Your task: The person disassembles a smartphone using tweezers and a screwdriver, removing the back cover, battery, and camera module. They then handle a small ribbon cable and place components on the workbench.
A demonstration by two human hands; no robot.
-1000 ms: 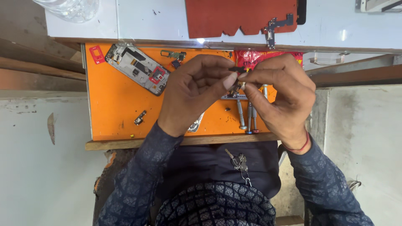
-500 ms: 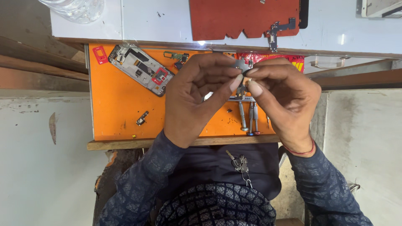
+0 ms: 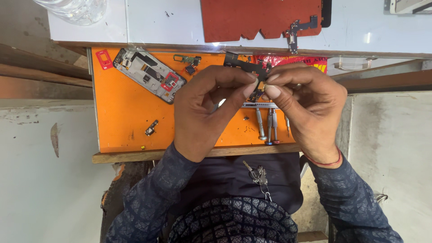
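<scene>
Both hands pinched a small dark phone bracket (image 3: 245, 67) above the orange mat's (image 3: 126, 117) far edge: left hand (image 3: 207, 110) and right hand (image 3: 301, 105) closed fingertip to fingertip on it. Any slip risked dropping it among the screwdrivers (image 3: 269, 126) below.

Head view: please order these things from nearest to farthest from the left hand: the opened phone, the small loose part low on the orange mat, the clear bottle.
1. Small loose part, on the orange mat beside the left hand.
2. Opened phone, at the mat's upper area.
3. Clear bottle, at the top corner, off the mat.
</scene>
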